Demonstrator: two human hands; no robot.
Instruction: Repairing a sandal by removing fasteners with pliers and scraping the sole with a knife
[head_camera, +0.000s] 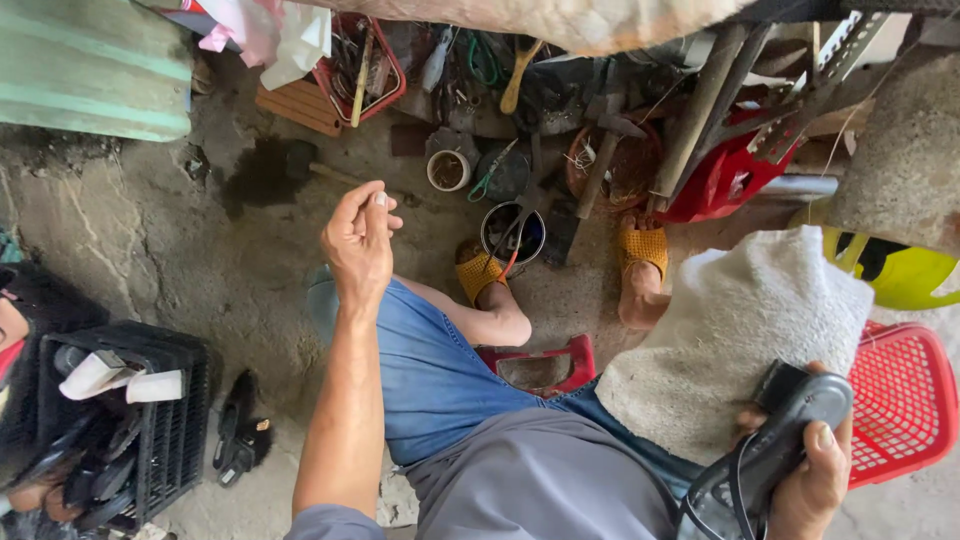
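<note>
My left hand (360, 235) is raised over my left knee, fingers pinched together at the tips; whether something thin sits between them I cannot tell. My right hand (810, 480) grips a dark grey sandal (770, 455) with black straps at the lower right, its sole turned up. A white woven cloth (735, 330) lies over my right thigh, just under the sandal. I sit on a low red stool (540, 365), in blue shorts, with yellow slippers (640, 245) on my feet.
A black crate (165, 420) of shoes stands at the lower left, with a black sandal (238, 430) on the concrete beside it. A red basket (900, 400) is at the right. Tins, scissors, a hammer, a red tray and other tools crowd the ground ahead.
</note>
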